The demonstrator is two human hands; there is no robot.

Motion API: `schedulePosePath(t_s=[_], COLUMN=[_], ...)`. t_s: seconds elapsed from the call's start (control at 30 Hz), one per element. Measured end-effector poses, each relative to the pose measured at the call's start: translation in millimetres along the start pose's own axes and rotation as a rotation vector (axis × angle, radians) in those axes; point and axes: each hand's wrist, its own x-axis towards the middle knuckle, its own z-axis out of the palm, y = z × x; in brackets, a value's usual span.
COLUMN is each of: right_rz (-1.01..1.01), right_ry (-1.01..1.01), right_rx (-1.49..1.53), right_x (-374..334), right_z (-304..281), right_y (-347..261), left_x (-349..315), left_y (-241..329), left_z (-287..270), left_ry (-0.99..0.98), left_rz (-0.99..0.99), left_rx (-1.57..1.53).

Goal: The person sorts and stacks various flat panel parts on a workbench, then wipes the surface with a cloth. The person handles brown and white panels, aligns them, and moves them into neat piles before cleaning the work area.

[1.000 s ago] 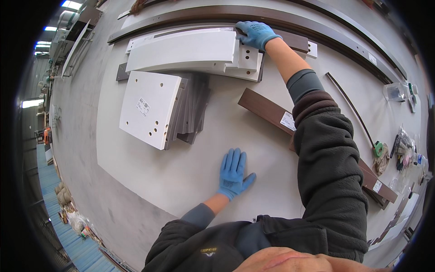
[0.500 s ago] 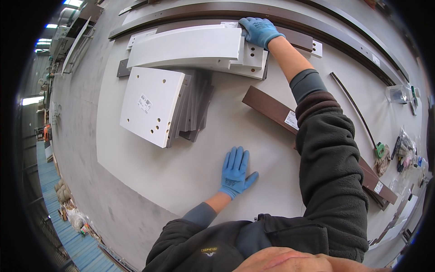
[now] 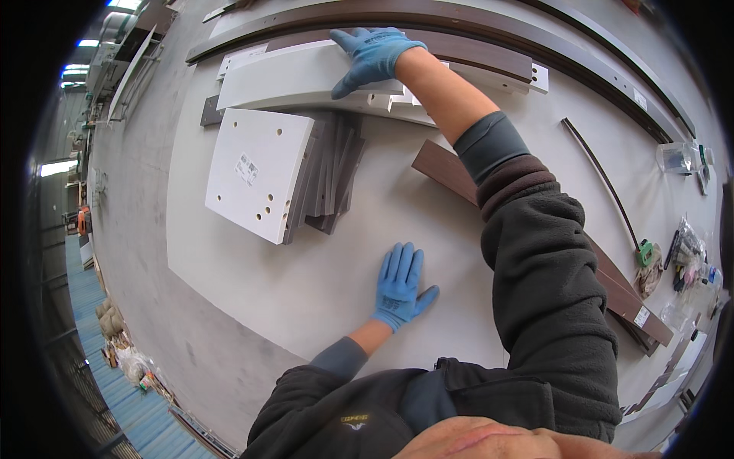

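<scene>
Both hands wear blue gloves. With fingers stretched out, my left hand (image 3: pixel 397 291) lies flat on the pale work surface (image 3: pixel 321 283). My right hand (image 3: pixel 375 57) reaches far forward, thumb and fingers spread, over the right part of a long white curved board (image 3: pixel 279 75). Whether it touches the board I cannot make out. That board lies on top of a pile of white and dark boards, partly hidden by the hand. In front of the pile is a fanned stack of squarish panels, with a white drilled panel (image 3: pixel 258 176) on top, bearing a label.
Long dark brown rails (image 3: pixel 474 21) stretch across the far side. A brown board (image 3: pixel 447 172) passes beneath my right arm. To the right are a thin dark strip (image 3: pixel 604 180), a green tape measure (image 3: pixel 644 252), a clear plastic container (image 3: pixel 677 158) and several bagged small items (image 3: pixel 688 245).
My right hand has moved left, from the right end of the board pile to over the white curved board, and its fingers have spread. My left hand stays put.
</scene>
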Motion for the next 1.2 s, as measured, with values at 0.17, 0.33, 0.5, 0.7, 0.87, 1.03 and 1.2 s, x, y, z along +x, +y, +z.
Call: schedulePosePath(t_s=[0.17, 0.33, 0.5, 0.7, 0.87, 1.03, 1.2], right_rz=[-0.008, -0.037, -0.319, 0.21, 0.396, 0.428, 0.456], right_ry=[-0.111, 0.108, 0.645, -0.017, 0.02, 0.055, 0.068], right_rx=[0.039, -0.123, -0.122, -0.057, -0.002, -0.284, -0.199], right_x=[-1.8, -8.4, -107.8, -410.3, -588.7, -642.0, -653.5], right_z=[-3.7, 0.8, -18.7, -62.0, -74.0, -41.4, -19.7], right_y=[-0.7, -1.9, 54.7, 146.5, 128.9, 142.0, 186.4], left_x=[0.0, -1.1, -5.5, -3.8, -4.7, 0.8, 1.0], left_y=[2.8, 3.2, 2.5, 1.6, 9.7, 44.3, 64.3], left_z=[2.4, 2.4, 3.9, 11.5, 11.1, 32.9, 42.7], left_ry=[0.026, 0.043, 0.034, 0.057, 0.053, 0.046, 0.088], left_rz=[-0.004, -0.002, 0.028, 0.064, 0.056, 0.002, 0.024], left_rx=[-0.001, -0.022, 0.005, 0.061, 0.083, 0.098, 0.155])
